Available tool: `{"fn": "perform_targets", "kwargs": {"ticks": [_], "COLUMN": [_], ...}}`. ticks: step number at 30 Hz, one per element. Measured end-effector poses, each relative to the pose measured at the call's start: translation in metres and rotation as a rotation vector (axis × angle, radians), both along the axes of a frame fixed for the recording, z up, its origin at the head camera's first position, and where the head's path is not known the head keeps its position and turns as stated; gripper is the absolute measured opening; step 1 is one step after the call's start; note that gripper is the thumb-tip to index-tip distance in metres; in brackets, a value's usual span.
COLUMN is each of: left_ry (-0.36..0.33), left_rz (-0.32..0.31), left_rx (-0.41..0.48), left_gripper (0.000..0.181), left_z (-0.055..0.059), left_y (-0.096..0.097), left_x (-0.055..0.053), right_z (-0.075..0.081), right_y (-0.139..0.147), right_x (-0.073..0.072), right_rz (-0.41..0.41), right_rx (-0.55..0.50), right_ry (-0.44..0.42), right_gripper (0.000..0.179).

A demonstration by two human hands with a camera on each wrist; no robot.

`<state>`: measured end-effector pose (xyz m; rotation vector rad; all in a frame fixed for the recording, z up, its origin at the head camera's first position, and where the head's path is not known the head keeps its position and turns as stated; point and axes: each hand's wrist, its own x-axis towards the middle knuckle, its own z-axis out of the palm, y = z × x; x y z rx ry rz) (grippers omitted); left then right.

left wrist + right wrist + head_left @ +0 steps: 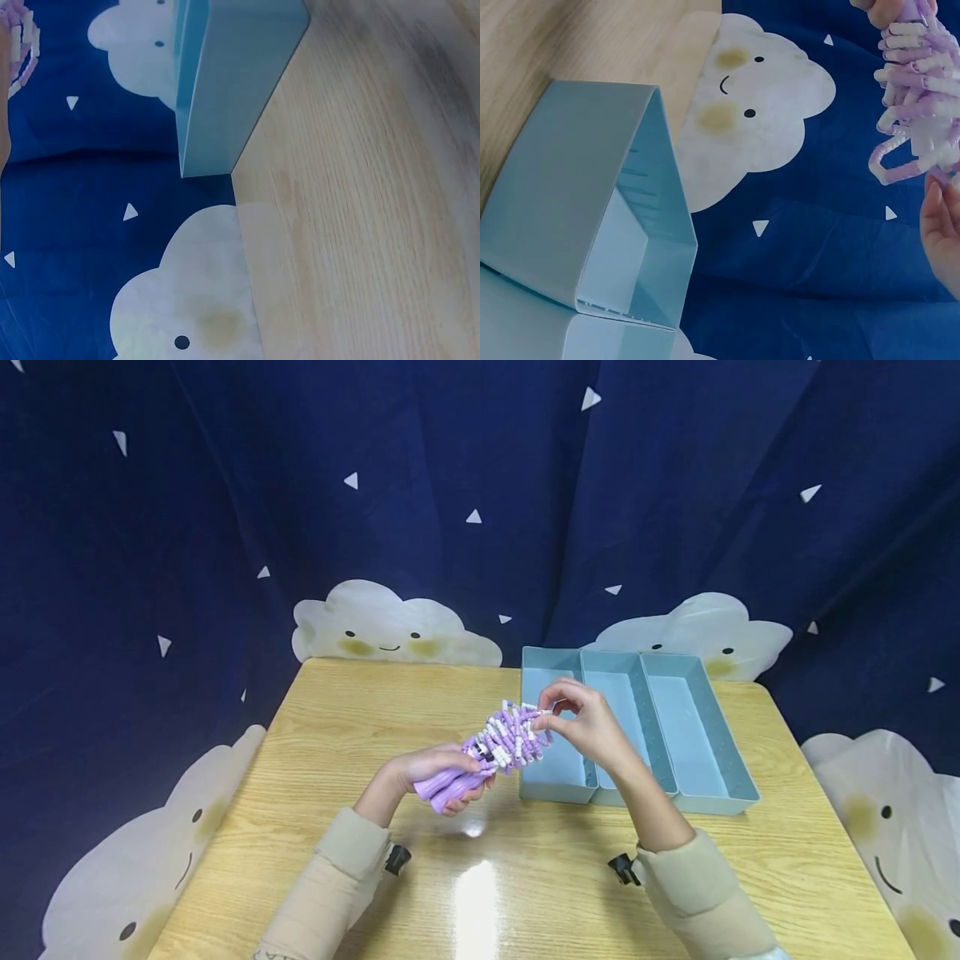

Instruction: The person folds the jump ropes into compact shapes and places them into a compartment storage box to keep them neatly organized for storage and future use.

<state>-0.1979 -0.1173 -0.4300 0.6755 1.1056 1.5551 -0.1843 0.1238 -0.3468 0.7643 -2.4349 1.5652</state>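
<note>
A jump rope with purple and white beads [513,737] is gathered into a bundle above the table. My left hand [429,763] grips its two purple handles [448,787] side by side. At the bundle's far end my right hand [588,722] pinches a bit of the beaded rope between thumb and fingers. The right wrist view shows the loops of the beaded rope [922,112] hanging between both hands. Only a sliver of the bundle shows at the left wrist view's edge.
Three light blue bins [693,727] stand side by side on the right of the wooden table [360,710]. The bundle's tip and my right hand are over the leftmost bin [558,793]. A dark blue curtain [420,435] with clouds and triangles surrounds the table.
</note>
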Motion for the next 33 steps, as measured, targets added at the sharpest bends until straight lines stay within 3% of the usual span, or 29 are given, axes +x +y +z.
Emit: {"fn": "perform_targets", "kwargs": {"ticks": [10,16,20,26,30,33], "left_ry": [-0.010,-0.012,-0.012,-0.013,-0.018,-0.028], "left_rz": [-0.026,-0.026,-0.028,-0.036,-0.041,-0.050], "left_rx": [0.020,0.028,0.039,0.040,0.031,0.017], "left_gripper": [0.025,0.026,0.027,0.026,0.026,0.025], "left_z": [0.017,0.019,0.018,0.018,0.017,0.017], "left_y": [0.001,0.000,-0.001,0.000,0.000,0.000], "left_x": [0.007,0.008,0.008,0.008,0.008,0.008], "right_z": [-0.007,-0.005,-0.003,-0.011,-0.012,-0.009], "right_y": [-0.003,-0.005,-0.004,0.006,0.014,0.017], "right_x": [0.001,0.005,0.006,-0.007,-0.016,-0.019], "right_rz": [-0.019,-0.028,-0.029,-0.049,0.001,0.030], "right_rx": [-0.045,-0.028,-0.029,0.017,0.056,0.071], "right_ry": [0.104,0.189,0.167,-0.052,-0.276,-0.395], "right_gripper": [0.013,0.011,0.007,0.016,0.028,0.029]}}
